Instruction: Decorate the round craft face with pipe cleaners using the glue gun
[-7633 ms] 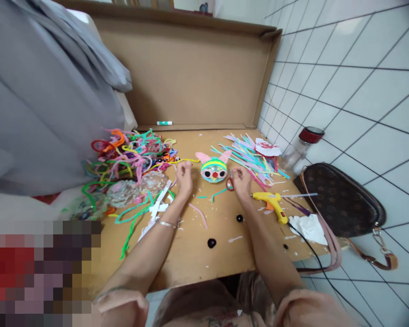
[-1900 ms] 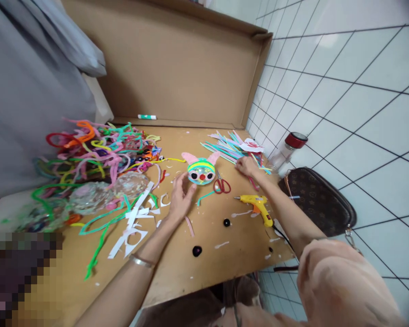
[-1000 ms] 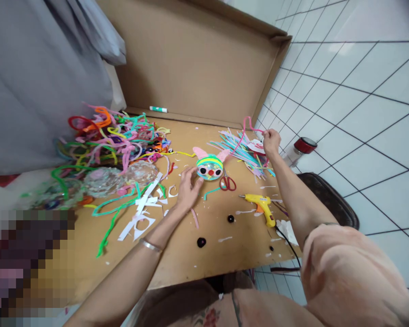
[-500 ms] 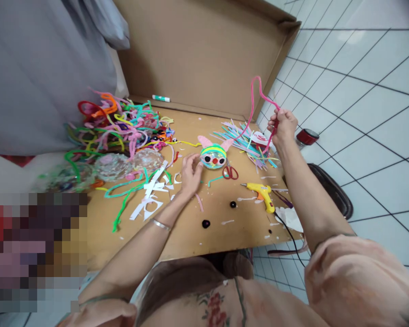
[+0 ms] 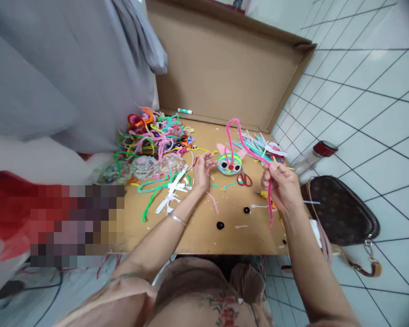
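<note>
Right hand (image 5: 282, 185) raised over worktop (image 5: 197, 231), fingers pinching pink pipe cleaner (image 5: 237, 136); its loop arches up toward 11 o'clock, tail hangs at 6. Left hand (image 5: 203, 169) on worktop, fingers loosely spread, nothing gripped, at 9 o'clock of striped bunny craft (image 5: 229, 162). Red scissors (image 5: 244, 179) just beside craft at 4. Pipe cleaner pile (image 5: 150, 134) farther, at 10.

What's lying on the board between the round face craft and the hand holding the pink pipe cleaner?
In the head view, red-handled scissors lie between the face craft and the right hand, which holds the pink pipe cleaner.
</note>
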`<act>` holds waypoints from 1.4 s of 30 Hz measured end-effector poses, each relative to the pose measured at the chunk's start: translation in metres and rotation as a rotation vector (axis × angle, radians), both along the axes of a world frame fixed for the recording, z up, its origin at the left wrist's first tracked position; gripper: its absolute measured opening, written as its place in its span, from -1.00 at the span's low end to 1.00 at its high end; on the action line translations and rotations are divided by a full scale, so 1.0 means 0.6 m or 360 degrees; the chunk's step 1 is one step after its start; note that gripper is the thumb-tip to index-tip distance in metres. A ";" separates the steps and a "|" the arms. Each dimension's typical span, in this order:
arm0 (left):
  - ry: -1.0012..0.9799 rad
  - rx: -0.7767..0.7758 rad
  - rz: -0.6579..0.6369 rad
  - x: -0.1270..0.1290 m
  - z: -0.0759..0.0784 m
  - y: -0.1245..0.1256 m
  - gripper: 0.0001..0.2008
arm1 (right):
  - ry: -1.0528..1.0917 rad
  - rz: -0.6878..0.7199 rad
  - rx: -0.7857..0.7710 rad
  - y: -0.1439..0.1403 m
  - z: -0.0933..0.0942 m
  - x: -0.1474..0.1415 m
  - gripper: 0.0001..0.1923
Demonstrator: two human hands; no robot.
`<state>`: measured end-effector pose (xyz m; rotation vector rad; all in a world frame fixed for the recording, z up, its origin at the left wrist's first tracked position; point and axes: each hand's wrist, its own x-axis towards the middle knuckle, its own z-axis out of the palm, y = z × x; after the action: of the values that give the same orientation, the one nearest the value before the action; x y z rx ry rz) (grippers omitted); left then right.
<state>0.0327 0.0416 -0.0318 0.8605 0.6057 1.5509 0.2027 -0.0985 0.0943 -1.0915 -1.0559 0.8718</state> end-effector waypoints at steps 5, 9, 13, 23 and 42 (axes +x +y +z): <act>-0.0127 0.0101 -0.0385 0.001 0.037 -0.031 -0.40 | 0.0040 -0.0131 -0.0102 -0.028 -0.046 -0.019 -0.60; -0.0037 0.0268 -0.0494 0.008 0.054 -0.057 -0.35 | -0.0164 -0.0253 -0.0136 -0.039 -0.070 -0.026 -0.61; 0.0057 0.0398 -0.0404 0.009 0.064 -0.073 -0.34 | -0.0304 -0.0295 -0.0182 -0.045 -0.085 -0.032 -0.60; -0.0180 0.0342 -0.0507 0.020 0.116 -0.125 -0.57 | -0.0799 -0.0372 0.0110 -0.051 -0.071 -0.044 -0.66; -0.0671 -0.0220 -0.0263 0.052 0.225 -0.146 -0.49 | -0.0593 -0.0112 -0.0209 -0.079 -0.040 -0.073 -0.64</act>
<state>0.0640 -0.0461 0.1034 0.4463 0.3214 1.4630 0.1587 -0.1462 0.0706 -1.4304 -1.2703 0.7031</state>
